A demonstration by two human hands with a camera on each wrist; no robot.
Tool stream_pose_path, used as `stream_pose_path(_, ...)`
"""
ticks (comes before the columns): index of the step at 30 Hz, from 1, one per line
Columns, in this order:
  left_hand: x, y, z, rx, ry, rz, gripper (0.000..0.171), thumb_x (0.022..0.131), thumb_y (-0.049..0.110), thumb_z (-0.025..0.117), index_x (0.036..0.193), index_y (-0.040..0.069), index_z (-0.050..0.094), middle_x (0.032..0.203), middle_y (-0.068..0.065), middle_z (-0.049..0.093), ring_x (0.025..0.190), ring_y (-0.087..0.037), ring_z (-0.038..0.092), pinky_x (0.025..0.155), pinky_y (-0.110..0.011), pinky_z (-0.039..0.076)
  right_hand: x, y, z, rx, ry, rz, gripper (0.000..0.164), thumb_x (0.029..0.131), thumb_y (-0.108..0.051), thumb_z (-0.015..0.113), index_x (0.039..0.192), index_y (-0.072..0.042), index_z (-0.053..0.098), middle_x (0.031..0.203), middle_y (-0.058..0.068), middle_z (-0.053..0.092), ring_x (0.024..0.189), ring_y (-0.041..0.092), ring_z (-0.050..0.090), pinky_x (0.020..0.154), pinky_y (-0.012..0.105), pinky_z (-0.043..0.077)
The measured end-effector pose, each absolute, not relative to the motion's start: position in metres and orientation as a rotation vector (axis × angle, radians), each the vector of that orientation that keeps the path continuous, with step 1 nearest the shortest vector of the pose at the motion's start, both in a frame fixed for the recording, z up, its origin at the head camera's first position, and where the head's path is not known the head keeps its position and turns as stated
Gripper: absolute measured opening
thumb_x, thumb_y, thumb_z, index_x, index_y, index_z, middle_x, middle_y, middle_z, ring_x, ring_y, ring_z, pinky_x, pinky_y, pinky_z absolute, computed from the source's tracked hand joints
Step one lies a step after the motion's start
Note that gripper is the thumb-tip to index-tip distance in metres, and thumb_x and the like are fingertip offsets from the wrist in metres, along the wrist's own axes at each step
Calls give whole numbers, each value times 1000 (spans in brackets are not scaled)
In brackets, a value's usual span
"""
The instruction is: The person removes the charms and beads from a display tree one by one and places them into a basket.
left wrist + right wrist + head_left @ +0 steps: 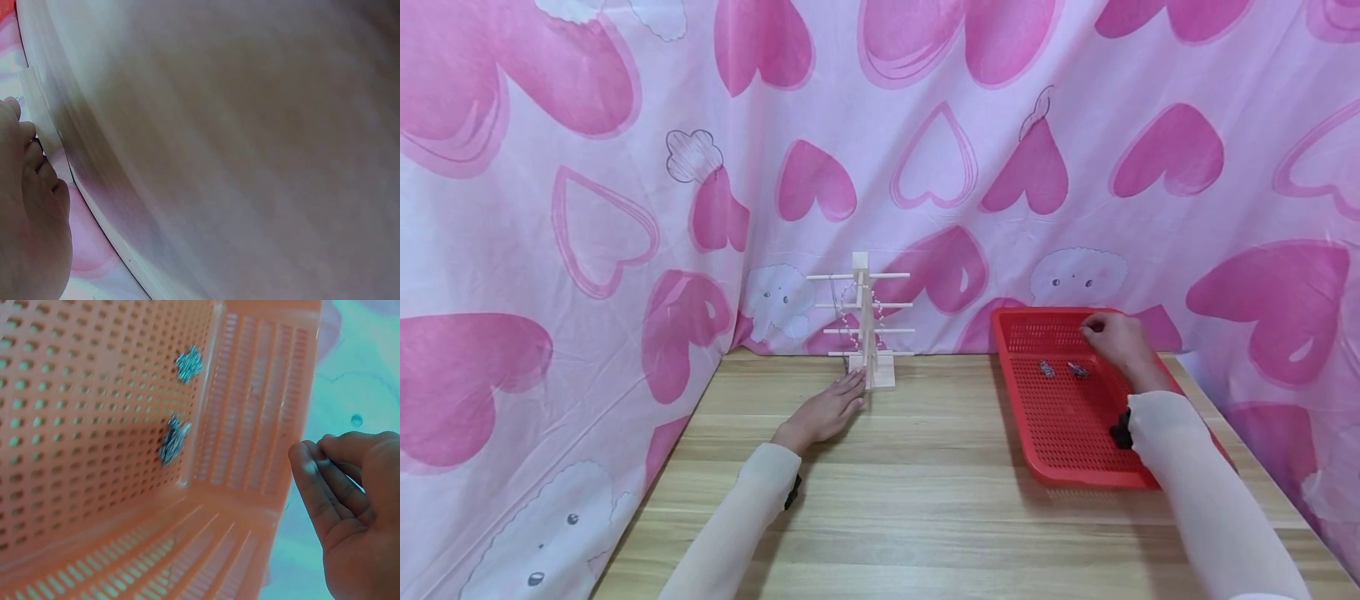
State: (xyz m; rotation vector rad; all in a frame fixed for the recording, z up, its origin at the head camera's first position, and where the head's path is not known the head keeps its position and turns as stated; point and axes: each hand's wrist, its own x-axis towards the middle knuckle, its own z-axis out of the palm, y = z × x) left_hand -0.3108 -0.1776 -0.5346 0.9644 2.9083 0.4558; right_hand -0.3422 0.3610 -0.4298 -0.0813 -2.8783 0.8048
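Observation:
On the table stands a light wooden display stand (867, 325) with crossbars. A beaded necklace (880, 321) hangs on it, along with a thin dark chain (833, 296) at its left. My left hand (823, 412) lies with extended fingers at the stand's base; the left wrist view catches the same hand (37, 187) at its edge. Over the far end of a red perforated basket (1037, 454), my right hand (1116, 337) has its fingertips drawn together, with nothing visible between them. Two small silvery bundles, one bundle (189, 364) and another bundle (173, 440), lie in the basket.
The wood-grain table (925, 500) reaches back to a pink heart-patterned curtain (917, 150), which also lines both sides. The basket's raised rim (1011, 400) stands at the right of the table.

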Motion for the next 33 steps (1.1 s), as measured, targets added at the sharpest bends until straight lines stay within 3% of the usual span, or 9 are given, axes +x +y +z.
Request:
stream_pose_path(6, -312, -177, -534, 962, 2899, 458, 55, 116, 28, 38, 164, 2, 36, 177, -15, 24, 164, -39, 24, 135, -55, 24, -345, 339, -422, 82, -2820, 813, 30, 107, -17, 59, 123, 4, 73, 114, 28, 73, 94, 37, 65, 75, 45, 57)
stream_pose_path(11, -312, -177, -532, 942, 2886, 416, 56, 117, 32, 35, 166, 5, 32, 178, -10, 19, 165, -35, 21, 136, -52, 22, -345, 312, -410, 146, -2799, 898, 28, 108, -16, 59, 125, 1, 73, 110, 23, 73, 91, 32, 63, 72, 35, 53)
stream_pose_path(19, -311, -176, -531, 924, 2895, 391, 56, 117, 34, 34, 167, 7, 32, 178, -8, 19, 166, -33, 21, 136, -51, 23, -343, 267, -388, 219, -2802, 933, 31, 107, -18, 63, 133, -3, 72, 112, 19, 73, 94, 31, 62, 74, 32, 56)
stream_pose_path(25, -311, -176, -533, 919, 2901, 401, 56, 117, 34, 35, 167, 7, 32, 178, -8, 19, 166, -32, 20, 136, -51, 23, -342, 236, -377, 341, -2739, 899, 25, 106, -19, 65, 124, -5, 77, 101, 14, 74, 85, 28, 60, 71, 35, 52)
stream_pose_path(33, -312, -177, -534, 918, 2896, 378, 57, 118, 35, 33, 167, 7, 32, 179, -8, 17, 166, -32, 19, 137, -49, 21, -340, 197, -366, 540, -2647, 916, 19, 103, -13, 71, 116, -3, 80, 105, 17, 79, 89, 28, 69, 81, 46, 64)
